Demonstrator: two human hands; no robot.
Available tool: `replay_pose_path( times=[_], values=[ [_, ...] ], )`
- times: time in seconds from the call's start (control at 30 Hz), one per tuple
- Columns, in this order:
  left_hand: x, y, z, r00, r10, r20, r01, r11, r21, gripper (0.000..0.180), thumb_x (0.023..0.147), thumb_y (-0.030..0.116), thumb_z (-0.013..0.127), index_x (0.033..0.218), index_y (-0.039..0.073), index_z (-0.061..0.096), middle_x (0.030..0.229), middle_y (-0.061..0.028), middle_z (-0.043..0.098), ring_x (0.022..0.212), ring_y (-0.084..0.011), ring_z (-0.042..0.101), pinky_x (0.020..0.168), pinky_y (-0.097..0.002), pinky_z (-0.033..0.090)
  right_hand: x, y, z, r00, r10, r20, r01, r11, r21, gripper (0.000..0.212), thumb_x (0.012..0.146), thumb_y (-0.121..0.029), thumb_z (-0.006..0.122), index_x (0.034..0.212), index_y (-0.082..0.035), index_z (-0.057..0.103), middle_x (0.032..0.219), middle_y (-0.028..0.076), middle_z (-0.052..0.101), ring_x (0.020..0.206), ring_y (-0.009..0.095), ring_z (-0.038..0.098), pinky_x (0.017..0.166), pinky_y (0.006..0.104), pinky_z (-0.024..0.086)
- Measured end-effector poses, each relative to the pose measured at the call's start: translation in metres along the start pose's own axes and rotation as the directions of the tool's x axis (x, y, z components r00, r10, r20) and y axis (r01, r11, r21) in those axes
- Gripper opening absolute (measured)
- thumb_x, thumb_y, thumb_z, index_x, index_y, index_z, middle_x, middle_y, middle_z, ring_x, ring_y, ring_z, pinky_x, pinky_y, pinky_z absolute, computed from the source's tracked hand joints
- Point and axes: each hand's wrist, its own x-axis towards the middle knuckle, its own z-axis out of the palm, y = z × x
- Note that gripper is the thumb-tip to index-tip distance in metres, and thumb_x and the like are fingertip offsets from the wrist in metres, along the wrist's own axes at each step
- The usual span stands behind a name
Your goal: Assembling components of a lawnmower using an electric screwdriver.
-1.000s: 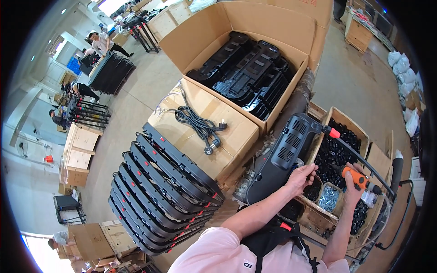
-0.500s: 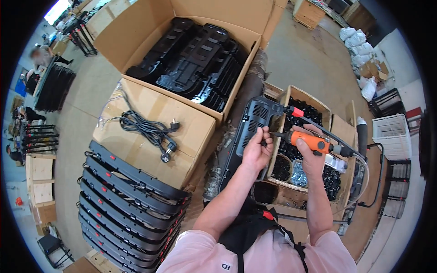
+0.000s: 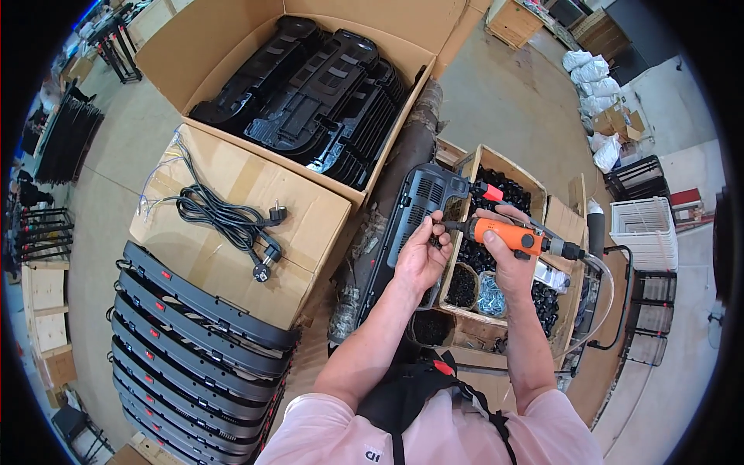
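My right hand is closed around an orange air screwdriver, its nose pointing left and a hose fitting at its rear. Small dark pieces, too small to name for certain, show in the curled fingers of my left hand. The thumb and fingertips of that hand are at the tip of the screwdriver's bit. Beneath both hands lies a long black plastic housing with vent slots; a red-marked black part is at its far right end.
A wooden bin right of the housing holds black parts and silver screws. On the left, a cardboard box carries a coiled power cord, beside stacked dark curved panels. Behind it, an open carton holds black plastic covers.
The whole view has shifted, so most things appear farther left. My left fingers remain at the screwdriver's tip, and the right hand keeps its grip on the tool.
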Motion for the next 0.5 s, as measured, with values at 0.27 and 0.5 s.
replay_pose_path(
  times=[0.27,0.5],
  values=[
    [-0.01,-0.013,0.009,0.982,0.083,-0.172,-0.051,0.982,0.182,0.03,0.113,0.022,0.046,0.127,-0.001,0.058,0.105,-0.01,0.067,0.089,-0.02,0.067,0.078,-0.0324,0.058,0.039,0.017,0.031,0.999,-0.041,0.01,0.042,0.998,-0.038,0.05,0.088,-0.005,0.08,0.132,0.002,0.057,0.123,0.018,0.073,0.113,0.021,0.069,0.105,0.037,0.053],
    [-0.037,-0.026,-0.01,0.996,0.014,-0.085,0.018,0.93,0.368,0.024,0.11,0.021,0.056,0.122,0.003,0.065,0.101,-0.0032,0.069,0.087,-0.0143,0.068,0.075,-0.0272,0.058,0.072,0.041,0.053,0.996,-0.029,0.087,0.035,0.997,-0.073,0.05,0.088,-0.01,0.08,0.133,0.0,0.059,0.122,0.017,0.074,0.111,0.019,0.069,0.102,0.0347,0.054]
  ],
)
